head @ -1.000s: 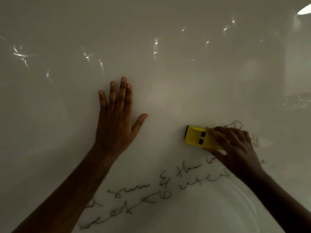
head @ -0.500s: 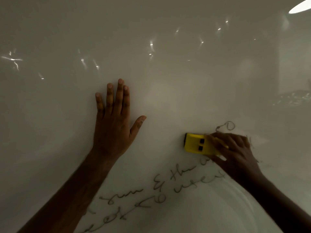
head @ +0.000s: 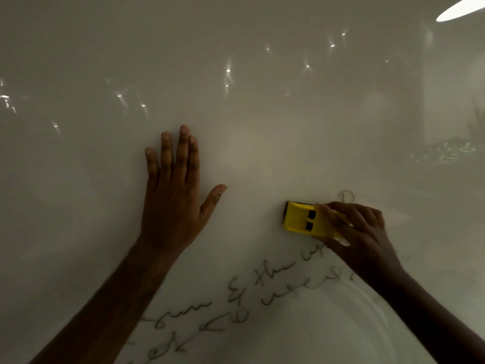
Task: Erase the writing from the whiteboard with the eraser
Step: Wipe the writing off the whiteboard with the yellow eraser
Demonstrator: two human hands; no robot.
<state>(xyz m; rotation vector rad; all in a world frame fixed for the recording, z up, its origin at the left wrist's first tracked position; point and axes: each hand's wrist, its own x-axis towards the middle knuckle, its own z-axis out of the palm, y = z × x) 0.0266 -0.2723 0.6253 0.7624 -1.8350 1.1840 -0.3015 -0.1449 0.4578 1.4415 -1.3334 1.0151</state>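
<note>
A glossy whiteboard (head: 249, 127) fills the view. My right hand (head: 364, 237) grips a yellow eraser (head: 301, 219) with two black squares on its back, pressing it flat on the board at centre right. Cursive writing (head: 236, 298) runs in two slanted lines below the eraser, from the lower middle up toward my right hand. A faint loop of writing (head: 346, 197) shows just above my right fingers. My left hand (head: 175, 195) lies flat on the board with fingers spread, left of the eraser and apart from it.
Reflected ceiling lights (head: 228, 70) speckle the upper board. A bright lamp reflection (head: 459, 9) sits at the top right corner. Dim room reflections (head: 451, 148) show at the right edge.
The eraser and my right hand have slid slightly down and left over the writing under my fingers. My left hand stays flat in the same place.
</note>
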